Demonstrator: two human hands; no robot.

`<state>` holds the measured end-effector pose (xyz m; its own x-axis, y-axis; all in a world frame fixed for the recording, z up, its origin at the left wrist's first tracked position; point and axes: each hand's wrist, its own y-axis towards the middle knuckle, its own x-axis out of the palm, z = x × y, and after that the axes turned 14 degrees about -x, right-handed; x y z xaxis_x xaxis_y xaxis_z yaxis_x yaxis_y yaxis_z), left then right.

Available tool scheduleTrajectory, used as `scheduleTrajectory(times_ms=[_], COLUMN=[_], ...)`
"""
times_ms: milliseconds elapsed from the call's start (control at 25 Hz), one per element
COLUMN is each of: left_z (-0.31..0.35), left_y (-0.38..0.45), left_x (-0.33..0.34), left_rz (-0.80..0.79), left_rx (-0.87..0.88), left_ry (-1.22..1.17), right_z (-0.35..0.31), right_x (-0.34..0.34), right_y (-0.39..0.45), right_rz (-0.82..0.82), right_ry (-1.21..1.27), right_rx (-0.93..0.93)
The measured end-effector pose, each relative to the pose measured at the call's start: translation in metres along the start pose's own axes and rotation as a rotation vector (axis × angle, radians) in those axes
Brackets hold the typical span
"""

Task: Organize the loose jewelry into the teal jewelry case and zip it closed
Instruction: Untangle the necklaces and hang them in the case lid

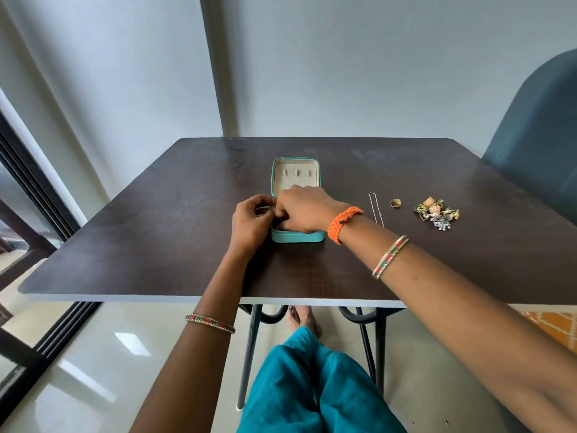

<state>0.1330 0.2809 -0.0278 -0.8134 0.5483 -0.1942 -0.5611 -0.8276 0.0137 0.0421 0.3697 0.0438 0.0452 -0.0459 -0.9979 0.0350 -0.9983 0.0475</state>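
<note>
Right now the teal jewelry case [296, 236] lies open at the middle of the dark table [156, 232], lid tipped back away from me so its cream lining and three small tabs show. Both my hands are over the near tray. My left hand [252, 220] sits at the case's left edge with fingers curled in, and my right hand [302, 208] reaches across the tray from the right, knuckles up, fingertips bunched against those of the left. They seem to be pinching something small between them at the tray's left side, but I cannot tell what it is; my own fingers hide it and most of the tray.

As for progress, I judge this to be early. Whatever already sits in the tray is hidden from me, and the lid pad looks bare. Well off to my right, still loose on the table, lie a thin silver chain [374, 209], a gold ring [395, 203] just beside it, and farther right a heap of earrings [437, 212], gold and silver mixed. All of that has yet to go in, and the zip is not yet run.

A teal chair [537, 145] stands past the table's right corner.
</note>
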Motion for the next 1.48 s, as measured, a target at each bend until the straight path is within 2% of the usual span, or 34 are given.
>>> scheduleTrajectory(times_ms=[80,160,400,480,640,800,880,1040,1280,1480], left_z=[-0.001,-0.002,0.002,0.003,0.010,0.007,0.013,0.033,0.064,0.090], left_y=[0.000,0.000,-0.004,-0.008,-0.017,-0.028,-0.035,-0.042,-0.057,-0.069], left_x=[-0.001,-0.001,-0.001,0.000,0.000,-0.002,-0.002,-0.005,-0.014,-0.018], left_rz=[0.008,0.019,0.076,0.122,0.094,0.136,0.143,0.063,-0.139,-0.090], left_rx=[-0.008,-0.014,-0.015,0.027,0.141,0.282,0.336,0.386,0.245,0.175], left_ry=[0.011,0.007,-0.036,-0.017,-0.038,0.229,0.253,0.015,-0.304,-0.454], right_z=[-0.005,-0.003,0.016,0.018,0.012,0.002,-0.003,-0.004,-0.003,-0.005], right_x=[0.003,0.004,0.010,0.002,-0.016,-0.034,-0.042,-0.051,-0.060,-0.069], right_y=[0.004,0.005,-0.005,-0.011,-0.019,-0.024,-0.027,-0.034,-0.053,-0.063], right_rz=[0.036,0.080,0.297,0.349,0.468,0.605,0.662,0.861,1.000,1.025], right_ry=[-0.039,0.028,0.481,0.559,0.762,0.659,0.628,0.702,1.144,1.485], right_rx=[-0.006,0.021,0.147,0.155,0.142,0.086,0.052,0.098,0.232,0.253])
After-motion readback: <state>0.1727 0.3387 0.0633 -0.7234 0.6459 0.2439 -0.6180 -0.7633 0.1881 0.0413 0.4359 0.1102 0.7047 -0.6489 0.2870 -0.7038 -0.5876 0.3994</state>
